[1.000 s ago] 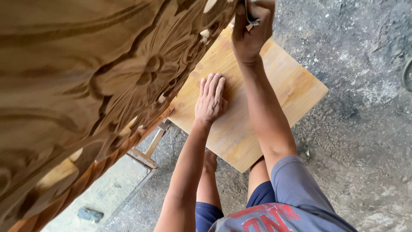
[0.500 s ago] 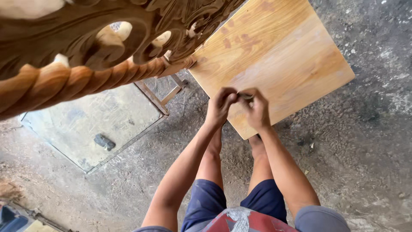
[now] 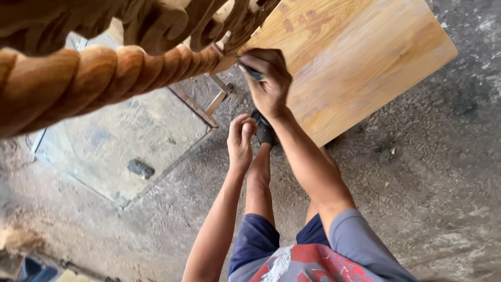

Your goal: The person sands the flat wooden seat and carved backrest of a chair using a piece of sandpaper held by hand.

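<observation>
A: Where is your right hand (image 3: 269, 86)?

B: Your right hand is raised to the end of the carved wooden piece (image 3: 104, 73), where the twisted rope moulding meets the scrollwork. Its fingers are pinched on a small dark item (image 3: 250, 71). Most of that item is hidden by the fingers, so you cannot tell what kind it is.

A: And your left hand (image 3: 241, 141)?

B: Your left hand hangs lower, apart from the carving. Its fingers are curled in against the thumb. You cannot tell whether anything is held inside.

A: What is cut off?

B: The carving runs out of view at the top and left edges. The wooden table (image 3: 365, 57) below it is clipped at the top edge. A metal frame (image 3: 201, 107) shows only partly under the carving. A dark shoe (image 3: 263, 130) is half covered by your right wrist.

A: Anything else?

B: A small dark object (image 3: 141, 168) lies on the concrete floor (image 3: 433, 172); it is too blurred to identify.
</observation>
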